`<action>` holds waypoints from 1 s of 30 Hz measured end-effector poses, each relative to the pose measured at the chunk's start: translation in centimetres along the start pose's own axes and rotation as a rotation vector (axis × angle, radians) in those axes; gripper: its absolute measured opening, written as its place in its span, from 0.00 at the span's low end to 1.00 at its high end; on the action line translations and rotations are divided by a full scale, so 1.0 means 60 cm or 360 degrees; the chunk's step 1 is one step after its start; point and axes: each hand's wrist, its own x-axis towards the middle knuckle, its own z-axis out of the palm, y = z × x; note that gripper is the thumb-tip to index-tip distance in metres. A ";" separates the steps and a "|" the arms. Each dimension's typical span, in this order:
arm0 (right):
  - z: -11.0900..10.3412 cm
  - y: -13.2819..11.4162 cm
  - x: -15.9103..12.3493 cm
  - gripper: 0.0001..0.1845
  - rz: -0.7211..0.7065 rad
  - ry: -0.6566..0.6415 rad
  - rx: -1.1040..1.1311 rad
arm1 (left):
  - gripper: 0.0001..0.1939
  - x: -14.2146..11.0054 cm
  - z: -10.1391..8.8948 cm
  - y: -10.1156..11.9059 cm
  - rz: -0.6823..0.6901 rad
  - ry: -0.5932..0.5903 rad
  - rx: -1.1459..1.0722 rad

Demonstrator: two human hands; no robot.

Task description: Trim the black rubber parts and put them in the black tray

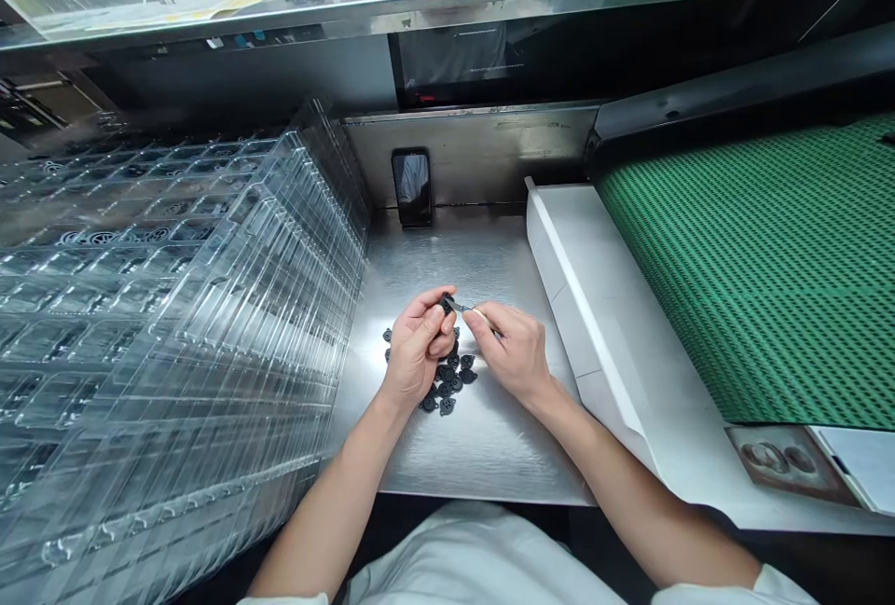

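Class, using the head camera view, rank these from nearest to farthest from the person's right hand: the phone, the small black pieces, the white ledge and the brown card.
From the right hand:
1. Small black pieces: just beside it, toward the left, on the steel table.
2. White ledge: to its right.
3. Phone: ahead, at the table's back.
4. Brown card: far right.
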 end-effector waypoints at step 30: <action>0.019 -0.003 -0.010 0.05 -0.0246 0.0011 0.0330 | 0.03 0.019 -0.014 -0.023 -0.0041 0.0304 -0.0644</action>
